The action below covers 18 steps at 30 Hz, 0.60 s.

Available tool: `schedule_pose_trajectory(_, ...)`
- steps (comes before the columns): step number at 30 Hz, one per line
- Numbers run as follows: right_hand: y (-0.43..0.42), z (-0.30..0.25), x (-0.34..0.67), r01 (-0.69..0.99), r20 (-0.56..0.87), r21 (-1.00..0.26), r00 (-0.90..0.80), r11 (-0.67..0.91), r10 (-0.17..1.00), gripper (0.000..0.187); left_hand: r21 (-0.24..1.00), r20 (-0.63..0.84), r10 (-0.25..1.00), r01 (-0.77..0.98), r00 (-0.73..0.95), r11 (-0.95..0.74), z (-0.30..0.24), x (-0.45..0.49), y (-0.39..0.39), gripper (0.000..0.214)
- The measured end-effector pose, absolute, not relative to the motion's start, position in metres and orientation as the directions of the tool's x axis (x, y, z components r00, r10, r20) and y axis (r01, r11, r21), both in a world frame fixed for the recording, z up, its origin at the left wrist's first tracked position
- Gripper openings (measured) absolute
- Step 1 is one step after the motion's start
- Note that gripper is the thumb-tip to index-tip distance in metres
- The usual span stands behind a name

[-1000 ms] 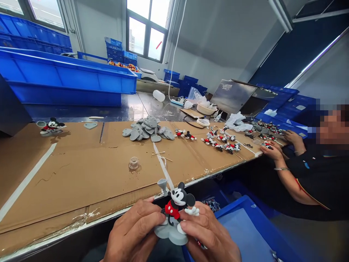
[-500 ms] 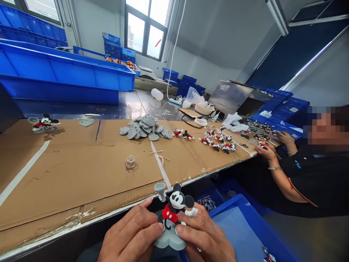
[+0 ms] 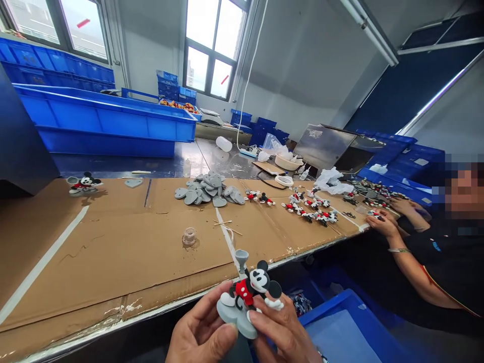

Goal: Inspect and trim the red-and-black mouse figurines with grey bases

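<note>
Both my hands hold one mouse figurine [image 3: 252, 291] with red shorts, fixed on a grey cloud-shaped base [image 3: 235, 313] that carries a small grey funnel. My left hand [image 3: 202, 335] grips the base from the left, thumb on its front edge. From the right, my right hand [image 3: 285, 333] pinches the figurine and base. The piece is in front of the table edge, low in the view. A finished figurine [image 3: 83, 183] stands on the cardboard at far left. A pile of grey bases [image 3: 207, 189] lies mid-table, with loose mouse figures [image 3: 308, 207] to its right.
Brown cardboard [image 3: 124, 247] covers the table, with a small clear jar [image 3: 189, 236] and thin sticks on it. Blue crates [image 3: 102, 118] line the back. A blue bin [image 3: 340, 333] sits below at right. A co-worker's hands [image 3: 383, 222] work at the table's right end.
My hands have lifted the figurine a little and tilted it to the right. The view has shifted, so the table sits lower and further right in the frame.
</note>
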State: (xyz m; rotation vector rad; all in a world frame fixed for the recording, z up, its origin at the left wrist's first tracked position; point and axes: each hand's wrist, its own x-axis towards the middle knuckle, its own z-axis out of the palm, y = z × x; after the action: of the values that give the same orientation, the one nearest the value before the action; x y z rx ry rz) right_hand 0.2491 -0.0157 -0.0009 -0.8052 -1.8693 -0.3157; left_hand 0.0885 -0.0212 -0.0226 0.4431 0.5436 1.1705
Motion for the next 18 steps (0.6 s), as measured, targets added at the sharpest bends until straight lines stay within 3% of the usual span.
schedule_pose_trajectory(3, -0.014, -0.006, 0.251, 0.624, 0.860, -0.139, -0.309, 0.769, 0.405, 0.029, 0.587, -0.222, 0.944, -0.739, 0.246, 0.331, -0.026, 0.090, -0.018, 0.054)
schedule_pose_trajectory(7, -0.017, -0.018, 0.264, 0.568, 0.762, -0.258, -0.378, 0.781, 0.526, 0.040, 0.593, -0.208, 0.963, -0.761, 0.171, 0.263, -0.026, 0.087, -0.018, 0.054)
schedule_pose_trajectory(10, -0.023, -0.018, 0.274, 0.501, 0.758, -0.440, -0.238, 0.745, 0.607, 0.023, 0.650, -0.196, 0.974, -0.728, 0.116, 0.218, -0.025, 0.081, -0.019, 0.054)
schedule_pose_trajectory(12, -0.026, -0.008, 0.276, 0.522, 0.751, -0.494, -0.147, 0.696, 0.643, 0.017, 0.722, -0.160, 0.983, -0.669, 0.088, 0.178, -0.026, 0.077, -0.022, 0.053)
schedule_pose_trajectory(14, -0.027, 0.007, 0.273, 0.605, 0.725, -0.390, -0.264, 0.694, 0.637, 0.026, 0.822, -0.101, 0.992, -0.556, 0.071, 0.124, -0.032, 0.073, -0.025, 0.051)
schedule_pose_trajectory(16, -0.025, 0.022, 0.265, 0.663, 0.651, -0.206, -0.456, 0.720, 0.606, 0.034, 0.918, -0.026, 0.998, -0.394, 0.065, 0.049, -0.039, 0.068, -0.027, 0.050)
schedule_pose_trajectory(18, -0.022, 0.033, 0.257, 0.695, 0.598, -0.110, -0.525, 0.711, 0.606, 0.032, 0.969, 0.103, 0.993, -0.230, 0.059, -0.087, -0.045, 0.062, -0.028, 0.048)
